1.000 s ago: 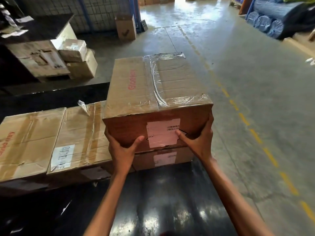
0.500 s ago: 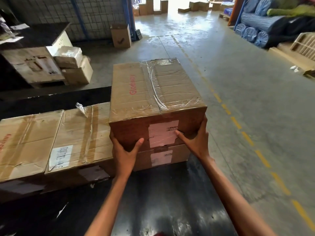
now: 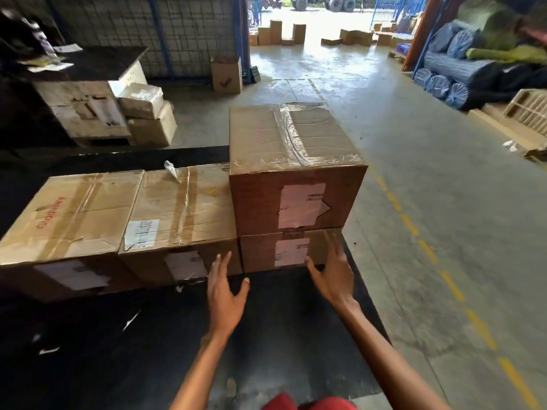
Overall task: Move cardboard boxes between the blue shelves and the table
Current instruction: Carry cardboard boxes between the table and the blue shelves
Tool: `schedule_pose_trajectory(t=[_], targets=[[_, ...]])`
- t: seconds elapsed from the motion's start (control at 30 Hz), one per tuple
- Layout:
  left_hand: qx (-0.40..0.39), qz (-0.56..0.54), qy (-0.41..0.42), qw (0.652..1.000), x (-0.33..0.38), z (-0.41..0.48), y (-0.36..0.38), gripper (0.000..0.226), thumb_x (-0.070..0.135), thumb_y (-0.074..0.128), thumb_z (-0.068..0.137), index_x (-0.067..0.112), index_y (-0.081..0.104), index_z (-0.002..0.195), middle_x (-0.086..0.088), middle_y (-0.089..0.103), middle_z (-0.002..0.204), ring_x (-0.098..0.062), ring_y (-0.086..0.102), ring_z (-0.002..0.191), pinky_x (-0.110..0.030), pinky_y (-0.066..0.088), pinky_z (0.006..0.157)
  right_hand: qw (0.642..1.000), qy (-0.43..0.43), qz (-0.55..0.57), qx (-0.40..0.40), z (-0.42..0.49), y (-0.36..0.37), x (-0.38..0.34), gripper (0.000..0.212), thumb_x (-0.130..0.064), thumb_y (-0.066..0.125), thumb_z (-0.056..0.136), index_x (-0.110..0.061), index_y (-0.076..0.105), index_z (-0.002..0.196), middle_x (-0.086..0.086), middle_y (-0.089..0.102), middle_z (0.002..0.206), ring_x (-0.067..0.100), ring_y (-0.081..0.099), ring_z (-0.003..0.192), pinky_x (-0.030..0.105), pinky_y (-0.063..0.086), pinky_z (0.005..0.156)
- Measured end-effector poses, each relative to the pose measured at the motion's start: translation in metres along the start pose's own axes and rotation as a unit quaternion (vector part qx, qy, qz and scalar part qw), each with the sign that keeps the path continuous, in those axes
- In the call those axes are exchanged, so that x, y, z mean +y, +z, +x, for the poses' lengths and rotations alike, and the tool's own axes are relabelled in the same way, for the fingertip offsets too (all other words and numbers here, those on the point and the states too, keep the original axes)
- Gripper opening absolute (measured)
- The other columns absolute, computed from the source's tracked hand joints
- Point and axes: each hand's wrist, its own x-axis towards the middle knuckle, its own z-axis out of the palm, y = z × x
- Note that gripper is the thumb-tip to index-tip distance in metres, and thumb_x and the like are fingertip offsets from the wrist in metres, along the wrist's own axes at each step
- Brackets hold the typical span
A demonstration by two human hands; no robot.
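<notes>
Top box (image 3: 293, 161): stacked on lower box (image 3: 260, 255), on table (image 3: 118, 350).
Left hand (image 3: 225, 294): fingers spread, empty.
Right hand (image 3: 334, 273): fingers straight, empty, at lower box front.

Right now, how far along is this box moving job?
Done: the taped box sits stacked on the lower box on the black table. In hand: nothing; left hand and right hand are open. Left: perhaps the floor box by the blue rack.

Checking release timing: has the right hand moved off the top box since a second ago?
Yes. The right hand has dropped from the bottom edge of the top box to the lower box, fingers straight, holding nothing.
</notes>
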Motion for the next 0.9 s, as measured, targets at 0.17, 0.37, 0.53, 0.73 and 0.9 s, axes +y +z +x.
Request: schedule_pose_trajectory(t=[0.17,0.37,0.53,0.73,0.9], targets=[[-0.012,0.121,-0.063,0.991,-0.043,-0.055,-0.064,0.080,0.020,0.076,0.090,0.011,0.036,0.158,-0.017,0.021,0.168,-0.035,0.012,0.158,-0.044,0.011,0.127,0.976,-0.129,-0.129,-0.121,-0.057,0.043,-0.041,0.074,-0.054,0.056,0.102,-0.018,0.032,0.162,0.011,0.027,0.170,0.028,0.026,0.156,0.046,0.034,0.123],[0.088,0.219,-0.159,0.959,-0.099,-0.129,-0.182,0.086,0.037,0.069,0.094,0.013,0.022,0.163,-0.018,0.012,0.170,-0.033,0.002,0.160,-0.042,0.001,0.128,0.908,-0.274,-0.199,-0.246,-0.133,0.121,-0.139,0.074,-0.061,0.040,0.105,-0.025,0.020,0.166,0.006,0.004,0.175,0.028,0.000,0.162,0.048,0.012,0.128],[0.182,0.270,-0.252,0.911,-0.129,-0.210,-0.292,0.088,0.040,0.065,0.096,0.014,0.016,0.164,-0.020,0.009,0.170,-0.036,-0.001,0.159,-0.045,0.001,0.127,0.835,-0.421,-0.179,-0.306,-0.228,0.185,-0.238,0.072,-0.060,0.037,0.106,-0.026,0.018,0.167,0.006,0.003,0.176,0.028,-0.002,0.162,0.048,0.009,0.128],[0.303,0.315,-0.368,0.821,-0.136,-0.328,-0.405,0.092,0.040,0.069,0.094,0.012,0.014,0.163,-0.022,0.006,0.169,-0.037,-0.001,0.159,-0.047,0.002,0.127,0.698,-0.592,-0.132,-0.382,-0.367,0.237,-0.352,0.073,-0.058,0.038,0.106,-0.027,0.014,0.167,0.005,0.000,0.176,0.027,-0.002,0.162,0.048,0.008,0.128],[0.431,0.329,-0.454,0.707,-0.105,-0.412,-0.450,0.091,0.029,0.079,0.087,0.004,0.030,0.159,-0.028,0.021,0.165,-0.045,0.012,0.156,-0.056,0.015,0.125,0.566,-0.698,-0.058,-0.434,-0.484,0.241,-0.415,0.072,-0.056,0.043,0.105,-0.030,0.017,0.166,0.000,0.005,0.176,0.023,0.002,0.162,0.046,0.011,0.128]])
